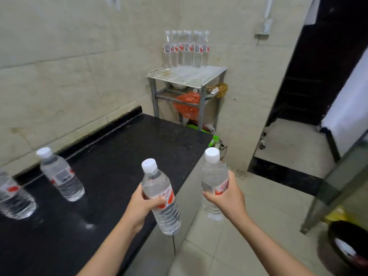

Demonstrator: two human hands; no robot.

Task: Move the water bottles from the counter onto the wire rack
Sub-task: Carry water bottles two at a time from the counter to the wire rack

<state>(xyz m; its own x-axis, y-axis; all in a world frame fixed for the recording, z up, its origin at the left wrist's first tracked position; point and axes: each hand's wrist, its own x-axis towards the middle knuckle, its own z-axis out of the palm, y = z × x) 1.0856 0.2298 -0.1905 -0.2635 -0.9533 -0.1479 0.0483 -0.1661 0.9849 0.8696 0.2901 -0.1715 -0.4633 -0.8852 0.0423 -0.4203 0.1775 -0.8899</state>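
My left hand (142, 206) grips a clear water bottle (159, 194) with a white cap and red label, held over the counter's right edge. My right hand (227, 198) grips a second such bottle (214, 176) out over the floor. Two more bottles stand on the black counter (123, 156): one (61, 176) at mid-left, one (14, 198) cut off by the left edge. The white wire rack (187, 75) stands in the far corner beyond the counter's end, with several bottles (186, 49) lined up along its back.
Under the rack's top shelf sit a bowl (179, 85), an orange plastic bag (187, 105) and green items. A dark doorway (318, 76) opens on the right. A metal frame leg (334, 192) and a dark pan (348, 244) lie at lower right on the tiled floor.
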